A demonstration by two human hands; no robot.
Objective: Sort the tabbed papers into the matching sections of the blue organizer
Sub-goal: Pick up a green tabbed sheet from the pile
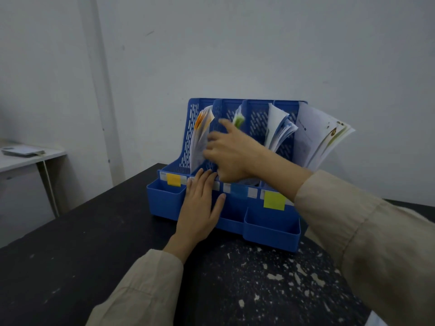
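Against a bare grey wall, the black desk (70, 255) carries the blue organizer (270, 229). The left hand (200, 208) lies flat on its front, likely steadying it. Just above, the right hand (231, 156) seems to pinch the orange-tabbed papers (200, 137), tucking them in.

open tabletop (70, 267) before the organizer (270, 231); slots crowded by fanned papers (280, 130); both hands (200, 203) blocking the left sections.

Loose beige long sleeves (367, 236), bare hands beyond the cuffs
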